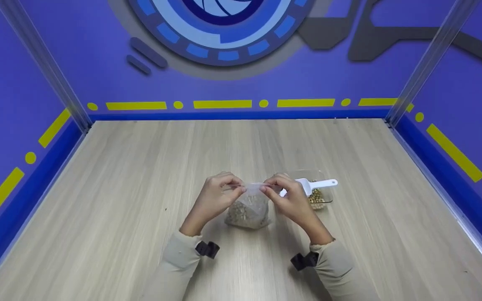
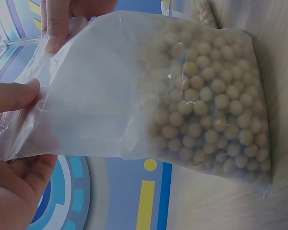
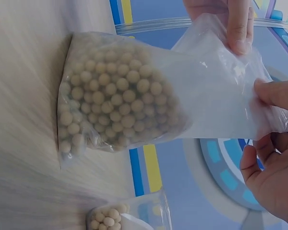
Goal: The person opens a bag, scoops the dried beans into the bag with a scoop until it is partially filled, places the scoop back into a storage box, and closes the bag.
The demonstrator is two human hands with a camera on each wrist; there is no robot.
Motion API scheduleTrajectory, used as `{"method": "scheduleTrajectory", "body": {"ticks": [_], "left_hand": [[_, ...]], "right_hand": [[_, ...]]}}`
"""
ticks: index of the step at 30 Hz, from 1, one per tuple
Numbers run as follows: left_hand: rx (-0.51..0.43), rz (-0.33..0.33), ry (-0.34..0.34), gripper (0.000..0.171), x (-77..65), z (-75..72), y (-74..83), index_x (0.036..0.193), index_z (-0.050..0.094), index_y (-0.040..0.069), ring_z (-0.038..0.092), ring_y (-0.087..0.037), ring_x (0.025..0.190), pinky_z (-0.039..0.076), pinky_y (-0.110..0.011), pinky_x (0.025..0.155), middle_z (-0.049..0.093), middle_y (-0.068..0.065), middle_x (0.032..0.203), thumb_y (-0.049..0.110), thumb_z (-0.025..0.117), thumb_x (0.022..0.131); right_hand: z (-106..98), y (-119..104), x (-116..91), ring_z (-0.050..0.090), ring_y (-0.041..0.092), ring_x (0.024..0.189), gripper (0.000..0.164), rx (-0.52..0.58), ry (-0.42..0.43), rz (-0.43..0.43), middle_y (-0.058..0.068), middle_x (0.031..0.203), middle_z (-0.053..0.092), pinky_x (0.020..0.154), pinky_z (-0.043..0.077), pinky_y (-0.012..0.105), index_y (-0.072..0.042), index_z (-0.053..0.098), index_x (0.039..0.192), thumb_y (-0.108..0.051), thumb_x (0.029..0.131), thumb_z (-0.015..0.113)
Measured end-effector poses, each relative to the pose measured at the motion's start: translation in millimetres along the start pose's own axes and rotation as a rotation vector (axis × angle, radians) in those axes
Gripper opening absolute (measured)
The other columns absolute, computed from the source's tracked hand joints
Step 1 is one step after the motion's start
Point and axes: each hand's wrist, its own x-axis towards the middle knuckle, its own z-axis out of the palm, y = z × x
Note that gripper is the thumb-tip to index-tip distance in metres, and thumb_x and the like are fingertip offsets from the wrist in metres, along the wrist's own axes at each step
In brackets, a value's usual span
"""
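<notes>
A translucent plastic bag (image 1: 249, 211) stands on the table, its lower part filled with round beige beans (image 2: 211, 100) that look like soybeans or chickpeas. My left hand (image 1: 216, 194) pinches the bag's top edge on the left between thumb and fingers. On the right side of that same edge, my right hand (image 1: 289, 195) pinches the film too. Both wrist views show the thumbs lying on the near face of the bag, with some fingertips hidden behind the film. The upper part of the bag (image 3: 221, 96) holds no beans and is drawn upward.
Just beyond my right hand sits a clear rectangular container (image 1: 328, 196) with more beans (image 1: 317, 198) in it. A white scoop (image 1: 310, 185) lies across it, handle pointing right. Purple-blue panels (image 1: 241, 90) border the wooden table (image 1: 140, 167) at the back and sides.
</notes>
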Motion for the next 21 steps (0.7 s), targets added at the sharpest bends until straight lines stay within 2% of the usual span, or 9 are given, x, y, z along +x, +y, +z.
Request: {"method": "scheduleTrajectory", "body": {"ticks": [3,7,16,21], "left_hand": [[-0.014,-0.01,-0.019,0.005,0.6,-2.7,-0.9,0.086,0.071,0.001,0.067,-0.019,0.084,0.056,-0.026,0.079,0.068,-0.008,0.086,0.006,0.069,0.085],[-0.008,-0.016,-0.034,0.004,1.8,-8.0,-1.7,0.086,0.07,0.003,0.066,-0.017,0.085,0.056,-0.028,0.08,0.068,-0.006,0.087,0.006,0.068,0.085],[0.052,0.021,-0.025,0.005,1.0,-14.4,-2.0,0.081,0.071,0.008,0.063,-0.014,0.081,0.054,-0.034,0.078,0.067,-0.002,0.082,0.005,0.07,0.085],[0.078,0.033,-0.039,0.004,-0.6,-13.2,-0.9,0.083,0.072,0.006,0.062,-0.013,0.081,0.052,-0.032,0.076,0.067,-0.002,0.083,0.009,0.07,0.085]], "right_hand": [[0,0,1,0.05,0.007,0.069,0.003,0.007,-0.006,0.011,0.012,0.071,0.063,0.061,0.045,0.029,0.006,0.067,0.079,0.007,0.079,0.07],[-2,0,3,0.05,0.008,0.071,0.003,0.012,-0.024,0.026,0.011,0.074,0.063,0.064,0.043,0.023,0.005,0.068,0.082,0.007,0.08,0.069],[2,-3,9,0.06,0.017,0.085,0.012,0.082,-0.122,0.153,0.015,0.089,0.067,0.078,0.048,0.026,0.005,0.072,0.088,-0.002,0.079,0.075],[6,-7,13,0.062,0.019,0.087,0.013,0.122,-0.15,0.169,0.016,0.089,0.067,0.081,0.049,0.025,0.004,0.072,0.089,-0.003,0.079,0.075]]}}
